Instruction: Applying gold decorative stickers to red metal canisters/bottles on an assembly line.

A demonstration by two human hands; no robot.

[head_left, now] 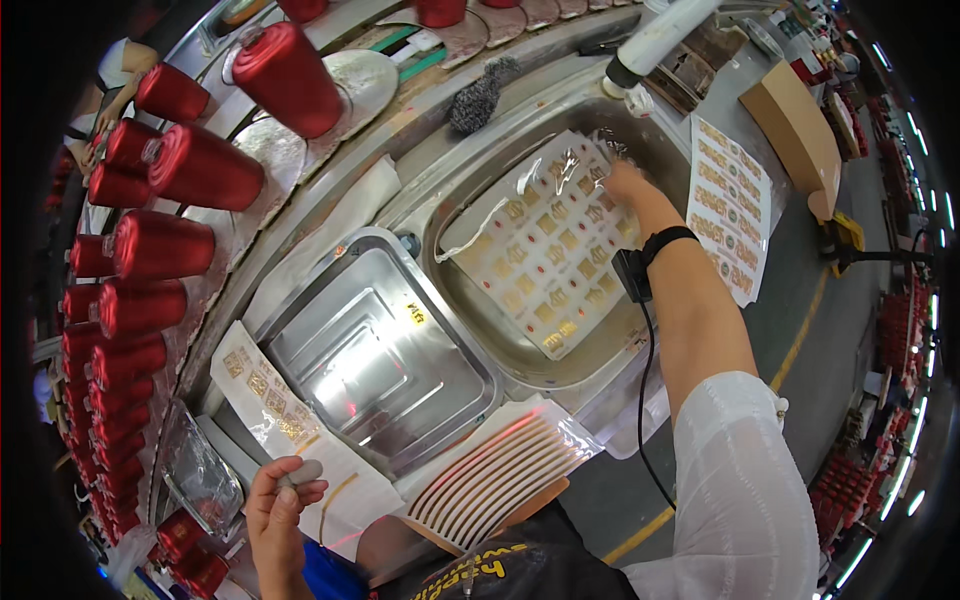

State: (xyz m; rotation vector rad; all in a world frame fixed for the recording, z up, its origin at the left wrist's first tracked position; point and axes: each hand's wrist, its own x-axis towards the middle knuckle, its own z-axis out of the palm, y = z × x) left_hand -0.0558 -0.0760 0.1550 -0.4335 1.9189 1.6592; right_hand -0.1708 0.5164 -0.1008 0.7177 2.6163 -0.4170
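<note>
My right hand (pixel 624 182) reaches into the metal sink (pixel 437 220) and pinches the far right corner of a white decal sheet (pixel 545 250) printed with gold patterns and small red marks. Glossy clear film shows along the sheet's upper edges, and my fingertips are partly hidden there. A black band with a small box and cable circles my right wrist. At the lower left, my left hand (pixel 275 510) is raised with fingers curled around a small grey rounded lump (pixel 305 473). Beneath and beside it lies a strip of sheet with gold patterns (pixel 262 385).
A steel tray (pixel 375 350) sits left of the sink. A striped sheet (pixel 500 465) lies at the near edge, another gold-patterned sheet (pixel 728 205) at the right. Red canisters (pixel 205 168) line the left. A white pipe (pixel 660 40) overhangs the sink; a dark scouring pad (pixel 474 104) lies behind.
</note>
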